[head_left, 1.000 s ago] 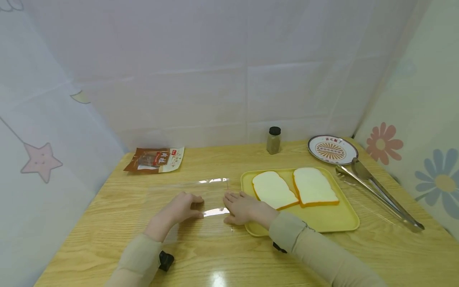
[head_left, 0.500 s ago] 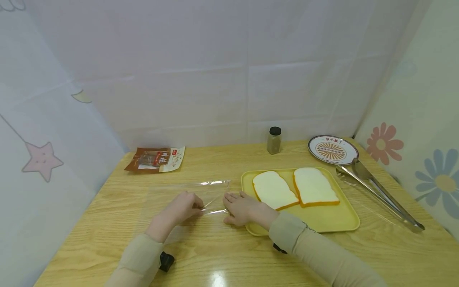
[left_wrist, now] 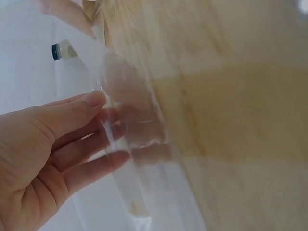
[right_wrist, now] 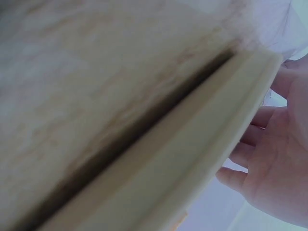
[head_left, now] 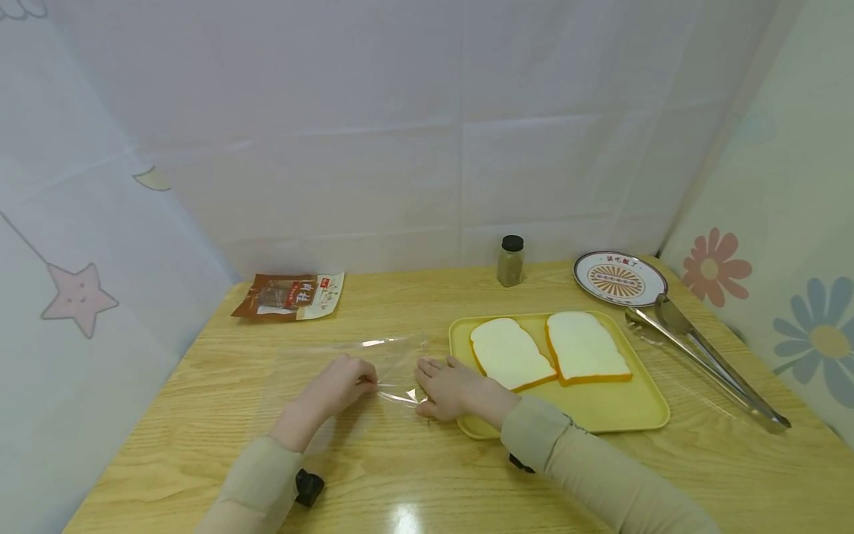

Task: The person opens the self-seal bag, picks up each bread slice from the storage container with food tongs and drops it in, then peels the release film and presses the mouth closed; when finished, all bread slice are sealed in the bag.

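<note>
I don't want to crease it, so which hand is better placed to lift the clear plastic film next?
Probably the left hand: it pinches the clear plastic film, while the right hand lies flattened beside the yellow tray.

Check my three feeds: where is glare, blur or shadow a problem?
Head: bright streaks on the clear plastic and a white reflection low on the table; left wrist: table blurred, left hand sharper; right wrist: hazy and soft, with a dark shadow along the tray.

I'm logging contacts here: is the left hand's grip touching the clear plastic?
Touching. The left wrist view shows the left hand pinching an edge of the clear plastic in its grip.
</note>
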A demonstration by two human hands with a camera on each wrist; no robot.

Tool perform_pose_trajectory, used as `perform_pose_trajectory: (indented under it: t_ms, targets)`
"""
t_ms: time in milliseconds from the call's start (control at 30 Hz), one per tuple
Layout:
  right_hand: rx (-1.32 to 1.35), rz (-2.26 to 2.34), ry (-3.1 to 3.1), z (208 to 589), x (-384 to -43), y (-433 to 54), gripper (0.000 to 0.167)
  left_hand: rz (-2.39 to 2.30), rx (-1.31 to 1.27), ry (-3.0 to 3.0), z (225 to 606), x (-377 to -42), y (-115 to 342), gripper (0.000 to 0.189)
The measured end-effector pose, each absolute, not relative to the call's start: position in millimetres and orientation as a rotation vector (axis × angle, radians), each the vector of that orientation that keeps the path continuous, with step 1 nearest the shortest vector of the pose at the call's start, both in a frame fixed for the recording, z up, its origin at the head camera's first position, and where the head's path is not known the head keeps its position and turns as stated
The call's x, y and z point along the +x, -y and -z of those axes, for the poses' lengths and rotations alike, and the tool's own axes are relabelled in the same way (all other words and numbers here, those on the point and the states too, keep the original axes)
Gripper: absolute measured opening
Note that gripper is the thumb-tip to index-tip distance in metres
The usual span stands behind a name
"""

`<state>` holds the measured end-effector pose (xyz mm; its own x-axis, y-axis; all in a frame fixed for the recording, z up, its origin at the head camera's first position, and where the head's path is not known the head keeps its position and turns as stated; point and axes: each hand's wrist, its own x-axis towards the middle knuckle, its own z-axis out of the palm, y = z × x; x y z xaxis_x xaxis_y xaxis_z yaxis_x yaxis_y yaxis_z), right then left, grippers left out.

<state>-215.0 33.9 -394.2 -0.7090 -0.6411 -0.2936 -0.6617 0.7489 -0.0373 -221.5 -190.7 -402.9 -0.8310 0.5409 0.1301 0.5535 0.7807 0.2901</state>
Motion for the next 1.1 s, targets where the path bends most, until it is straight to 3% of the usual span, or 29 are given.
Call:
perform_pose_trajectory:
  t_ms: [1100]
  targets:
    - [-1.025,-0.021,-2.661,394.5,-217.9,-29.9,0.056,0.514,-0.754,2.898,399.7,-220.3,188.3,0.013]
